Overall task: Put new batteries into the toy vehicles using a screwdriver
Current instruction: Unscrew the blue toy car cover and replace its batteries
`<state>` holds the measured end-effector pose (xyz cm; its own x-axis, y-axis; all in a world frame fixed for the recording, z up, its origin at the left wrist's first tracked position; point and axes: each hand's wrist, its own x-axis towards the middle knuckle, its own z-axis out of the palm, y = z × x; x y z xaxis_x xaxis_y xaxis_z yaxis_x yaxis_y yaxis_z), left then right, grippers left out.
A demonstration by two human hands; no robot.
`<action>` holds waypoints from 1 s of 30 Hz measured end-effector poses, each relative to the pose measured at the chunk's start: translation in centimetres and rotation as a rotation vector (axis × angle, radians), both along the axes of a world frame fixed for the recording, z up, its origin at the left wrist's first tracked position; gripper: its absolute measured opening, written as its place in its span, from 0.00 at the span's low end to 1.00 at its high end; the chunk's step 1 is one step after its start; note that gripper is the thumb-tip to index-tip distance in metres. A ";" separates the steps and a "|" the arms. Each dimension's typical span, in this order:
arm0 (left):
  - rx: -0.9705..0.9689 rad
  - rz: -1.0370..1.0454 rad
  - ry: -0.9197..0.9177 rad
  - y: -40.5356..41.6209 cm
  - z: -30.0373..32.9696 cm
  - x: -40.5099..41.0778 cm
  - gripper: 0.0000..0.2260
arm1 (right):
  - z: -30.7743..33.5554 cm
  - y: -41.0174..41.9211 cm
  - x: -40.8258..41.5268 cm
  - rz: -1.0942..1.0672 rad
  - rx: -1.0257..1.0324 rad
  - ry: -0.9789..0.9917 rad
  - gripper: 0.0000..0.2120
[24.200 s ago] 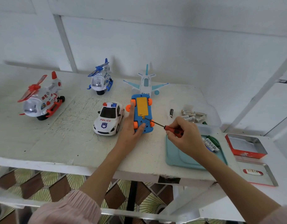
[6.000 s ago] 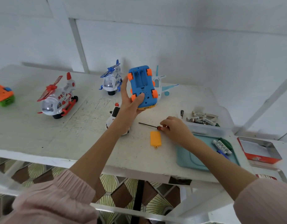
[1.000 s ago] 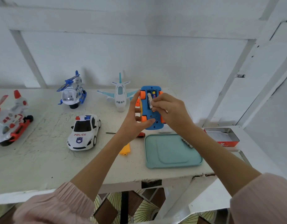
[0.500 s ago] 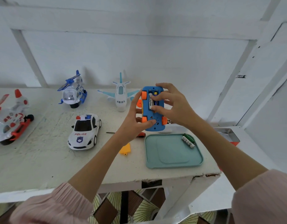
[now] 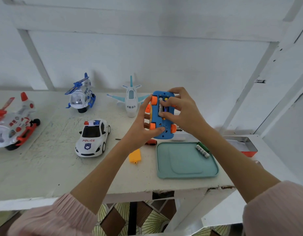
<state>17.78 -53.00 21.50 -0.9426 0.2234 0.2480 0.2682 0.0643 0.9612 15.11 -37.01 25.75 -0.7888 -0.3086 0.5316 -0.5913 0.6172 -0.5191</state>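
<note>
A: Where is the toy car [image 5: 162, 132] right now?

B: Lifted off the counter [image 5: 45, 167], belly toward the camera, just beyond the far edge of the green tray [image 5: 186, 174]. The left hand [image 5: 140, 132] grips it from the left side, thumb across the near end. The right hand [image 5: 183, 111] curls over the open battery bay, fingertips pressing a battery [image 5: 159, 106] into its slot.

A: What could go wrong from here?

B: I'd say the battery may pop back out if the spring end isn't seated first, or it could go in the wrong way round; the polarity marks are hidden under the fingers. The car is only held by its edges, so a hard push might twist it out of that grip.

A: And afterwards?

B: The orange cover [image 5: 135, 155] lies on the counter left of the tray, with the screwdriver [image 5: 151, 142] just beyond it, partly hidden by the left wrist. Spare batteries [image 5: 202, 150] rest at the tray's far right corner. The screw I cannot see; losing it is a risk.
</note>
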 end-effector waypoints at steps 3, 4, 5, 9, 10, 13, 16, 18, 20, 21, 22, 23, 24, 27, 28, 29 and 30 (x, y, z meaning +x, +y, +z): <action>-0.007 0.015 0.001 -0.6 -0.1 0.0 0.39 | 0.1 -0.6 0.0 0.005 0.013 0.005 0.09; -0.011 0.025 0.000 -0.9 -0.2 0.0 0.39 | 0.2 -0.8 0.0 0.014 0.023 0.006 0.09; -0.015 0.039 -0.002 -1.4 -0.2 0.0 0.39 | 0.3 -1.0 0.0 0.031 0.037 0.009 0.10; -0.026 0.160 0.018 -4.4 0.4 -0.1 0.38 | -0.6 -2.2 1.0 0.038 0.032 0.151 0.13; -0.019 0.203 0.032 -5.2 0.6 -0.2 0.38 | -1.2 -2.6 1.5 0.008 -0.012 0.180 0.11; 0.011 0.306 0.056 -7.8 1.1 -0.1 0.38 | -3.2 -4.2 3.4 -0.054 -0.111 0.097 0.05; 0.028 0.362 0.058 -9.4 1.1 0.3 0.38 | -5.3 -5.8 4.1 -0.064 -0.052 -0.209 0.06; 0.034 0.380 0.059 -9.8 1.0 0.6 0.38 | -6.5 -6.6 3.9 -0.057 0.101 -0.365 0.05; 0.024 0.389 0.069 -9.8 0.8 0.8 0.38 | -7.4 -7.4 3.7 -0.060 0.233 -0.467 0.10; 0.022 0.392 0.068 -9.8 0.7 0.9 0.38 | -7.6 -7.6 3.8 -0.060 0.271 -0.507 0.13; 0.024 0.391 0.064 -9.8 0.6 1.1 0.38 | -7.8 -7.9 3.8 -0.057 0.302 -0.531 0.16; 0.029 0.390 0.060 -9.8 0.5 1.2 0.38 | -8.0 -8.2 3.9 -0.050 0.328 -0.547 0.18; 0.030 0.391 0.059 -9.8 0.4 1.3 0.38 | -8.0 -8.4 4.0 -0.040 0.343 -0.565 0.19; 0.013 0.392 0.066 -9.4 0.1 1.6 0.38 | -8.0 -8.9 4.0 -0.030 0.319 -0.626 0.19; 0.007 0.392 0.064 -9.2 0.1 1.6 0.38 | -8.0 -8.9 4.0 -0.028 0.305 -0.633 0.18; 0.003 0.391 0.058 -9.0 0.0 1.7 0.38 | -8.0 -9.0 4.0 -0.021 0.289 -0.634 0.18; 0.003 0.386 0.053 -8.9 -0.2 1.7 0.38 | -8.0 -8.9 4.2 -0.011 0.265 -0.635 0.17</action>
